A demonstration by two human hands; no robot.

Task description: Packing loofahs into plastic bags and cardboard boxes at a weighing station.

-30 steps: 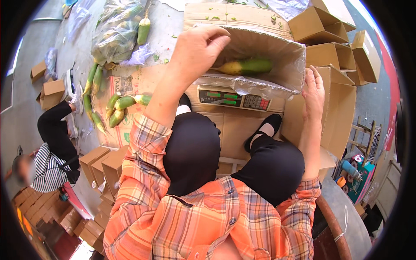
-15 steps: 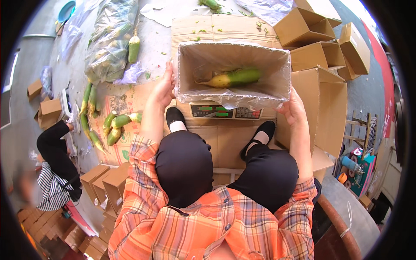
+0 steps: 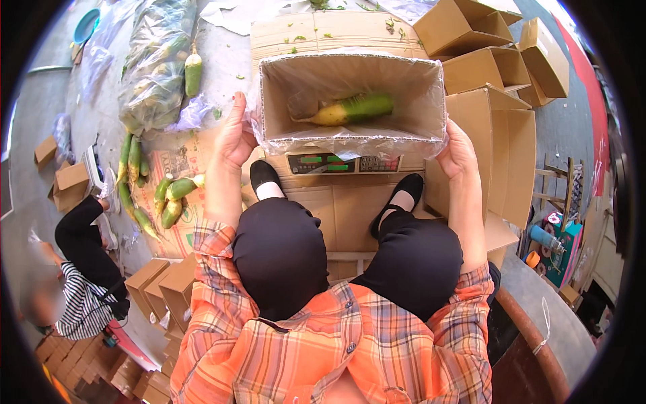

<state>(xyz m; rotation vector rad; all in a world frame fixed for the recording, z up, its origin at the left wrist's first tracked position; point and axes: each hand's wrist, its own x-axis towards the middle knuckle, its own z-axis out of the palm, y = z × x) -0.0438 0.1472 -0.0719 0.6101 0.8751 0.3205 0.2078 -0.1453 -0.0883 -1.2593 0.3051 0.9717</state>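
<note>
A cardboard box (image 3: 350,69) lined with clear plastic film stands over a scale (image 3: 344,163) with a lit green display. One green radish (image 3: 353,110), paler at its tapered end, lies on its bottom. My left hand (image 3: 233,140) is at the box's left side, one finger pointing up and the others against the film, partly hidden. Round the lower right corner, my right hand (image 3: 459,151) grips the box and its film edge. Several more green radishes (image 3: 173,195) lie on flattened cardboard to my left.
A large clear bag of radishes (image 3: 158,67) lies at the far left, a single radish (image 3: 193,74) beside it. Open cardboard boxes (image 3: 481,145) stack up on the right. Smaller cartons (image 3: 161,286) stand at lower left, near a seated person in a striped top (image 3: 84,303).
The view has shifted slightly, so the box sits a little higher and further left. My left hand has slid down the box's side. The seated person's arm has moved out.
</note>
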